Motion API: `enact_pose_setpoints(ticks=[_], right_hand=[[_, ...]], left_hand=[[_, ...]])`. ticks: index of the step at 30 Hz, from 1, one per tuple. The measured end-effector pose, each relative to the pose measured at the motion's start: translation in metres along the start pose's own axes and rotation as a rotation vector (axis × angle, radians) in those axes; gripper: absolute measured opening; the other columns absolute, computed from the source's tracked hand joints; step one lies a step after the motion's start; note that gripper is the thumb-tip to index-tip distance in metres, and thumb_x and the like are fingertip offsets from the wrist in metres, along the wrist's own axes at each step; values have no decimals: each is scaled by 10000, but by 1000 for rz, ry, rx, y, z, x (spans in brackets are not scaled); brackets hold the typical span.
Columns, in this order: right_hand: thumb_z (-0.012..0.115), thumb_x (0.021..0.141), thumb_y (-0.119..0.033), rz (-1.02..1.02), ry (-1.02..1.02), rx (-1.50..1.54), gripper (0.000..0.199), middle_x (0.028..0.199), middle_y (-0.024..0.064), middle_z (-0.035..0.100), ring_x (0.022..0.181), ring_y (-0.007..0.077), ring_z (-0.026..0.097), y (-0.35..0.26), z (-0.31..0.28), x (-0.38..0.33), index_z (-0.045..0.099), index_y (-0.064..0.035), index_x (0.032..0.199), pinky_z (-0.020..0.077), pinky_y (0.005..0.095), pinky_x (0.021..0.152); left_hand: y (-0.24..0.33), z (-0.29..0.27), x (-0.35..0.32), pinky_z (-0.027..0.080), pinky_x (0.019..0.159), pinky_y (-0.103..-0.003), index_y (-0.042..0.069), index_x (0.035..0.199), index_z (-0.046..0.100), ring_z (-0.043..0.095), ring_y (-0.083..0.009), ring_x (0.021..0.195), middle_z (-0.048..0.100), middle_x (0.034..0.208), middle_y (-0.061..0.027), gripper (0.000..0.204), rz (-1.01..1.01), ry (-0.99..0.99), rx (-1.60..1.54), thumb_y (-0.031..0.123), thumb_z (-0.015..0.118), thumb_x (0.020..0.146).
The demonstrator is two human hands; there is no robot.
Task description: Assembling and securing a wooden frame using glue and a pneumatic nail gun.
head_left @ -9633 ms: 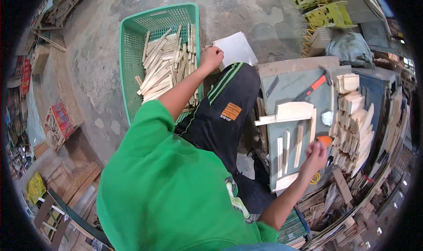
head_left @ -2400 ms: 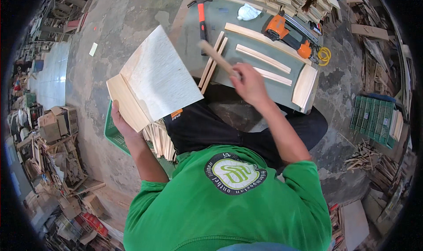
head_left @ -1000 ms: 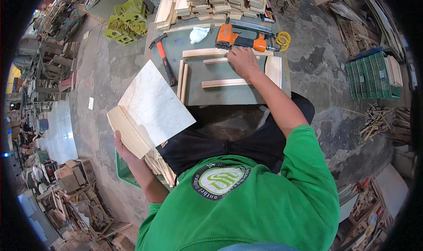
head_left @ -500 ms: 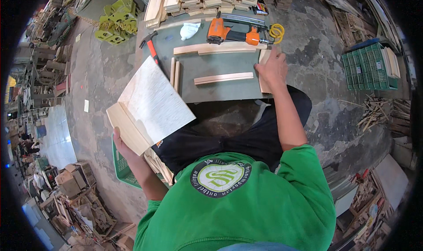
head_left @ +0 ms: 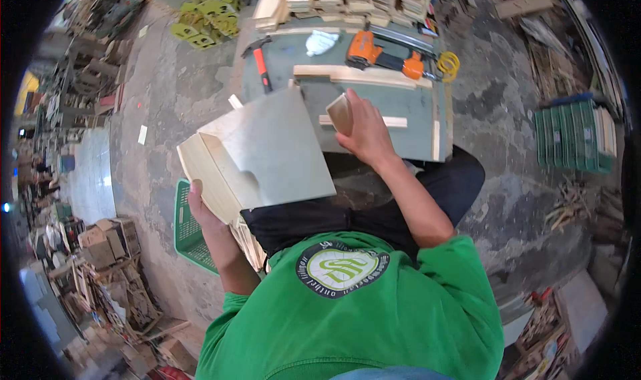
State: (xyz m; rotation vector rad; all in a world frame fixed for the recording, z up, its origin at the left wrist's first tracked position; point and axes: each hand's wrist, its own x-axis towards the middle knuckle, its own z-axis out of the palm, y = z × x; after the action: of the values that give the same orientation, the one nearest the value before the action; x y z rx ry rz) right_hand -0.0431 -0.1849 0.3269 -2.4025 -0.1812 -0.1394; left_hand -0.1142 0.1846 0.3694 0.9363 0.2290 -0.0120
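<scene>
My left hand (head_left: 205, 210) is closed on the side board of a wooden piece at the left. That piece joins a flat, pale square panel (head_left: 284, 150) to a narrower upright board (head_left: 212, 176), and it is tilted over my left thigh and the table's near edge. My right hand (head_left: 367, 130) grips a short wooden board (head_left: 340, 114), held above the table to the right of the panel. Behind that hand lies a short wood strip (head_left: 395, 122), partly covered by it. A longer wood strip (head_left: 374, 77) lies farther back.
On the grey table (head_left: 414, 100) are an orange nail gun (head_left: 364, 49), a red-handled hammer (head_left: 261, 66) and a crumpled white item (head_left: 322, 43). Wood pieces (head_left: 364, 3) are stacked at the back. Green crates stand at left (head_left: 190, 236) and right (head_left: 567, 136).
My right hand has lifted the short board from the table's right edge and brought it left, toward the panel. The panel has turned slightly in my left hand. The view has shifted.
</scene>
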Motion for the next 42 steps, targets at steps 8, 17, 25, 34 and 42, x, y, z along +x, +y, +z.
enact_pose_setpoints(ticks=[8, 17, 25, 34, 42], right_hand=[[868, 677, -153, -264, 229, 187, 925, 1348, 208, 503, 1254, 382, 495, -16, -13, -26, 357, -3, 1434, 402, 453, 1084], [820, 708, -128, 28, 44, -138, 914, 1385, 218, 486, 1256, 407, 477, 25, -17, -6, 335, -9, 1473, 390, 459, 1079], [769, 777, -249, -27, -156, -228, 747, 1351, 195, 538, 1196, 401, 514, 32, 1, 4, 446, -68, 1426, 421, 467, 1018], [613, 893, -196, -52, 55, -496, 256, 1150, 97, 633, 1060, 307, 606, 85, -28, 53, 640, -96, 1128, 505, 440, 874], [542, 880, -137, -47, -34, -636, 202, 1039, 56, 638, 960, 273, 650, 121, -38, 59, 688, -145, 1019, 554, 422, 779]], left_hand=[[3, -19, -9, 506, 998, -454, -50, 1459, 358, 603, -345, 1179, 543, 1354, -236, 729, -15, -7, 43, 450, 497, 946], [-8, 22, -1, 495, 977, -373, -8, 1439, 403, 589, -243, 1165, 561, 1319, -139, 897, 57, -53, 244, 493, 749, 781], [-6, 37, -12, 377, 1039, -309, 13, 1400, 448, 513, -163, 1221, 563, 1286, -51, 933, 109, -205, 350, 552, 797, 723], [-13, 19, -11, 507, 961, -391, -14, 1419, 415, 590, -254, 1161, 560, 1305, -158, 844, 22, -65, 209, 502, 688, 810], [-8, 11, -18, 492, 1006, -433, -39, 1452, 374, 589, -325, 1192, 543, 1347, -223, 710, 30, 53, 138, 450, 478, 949]])
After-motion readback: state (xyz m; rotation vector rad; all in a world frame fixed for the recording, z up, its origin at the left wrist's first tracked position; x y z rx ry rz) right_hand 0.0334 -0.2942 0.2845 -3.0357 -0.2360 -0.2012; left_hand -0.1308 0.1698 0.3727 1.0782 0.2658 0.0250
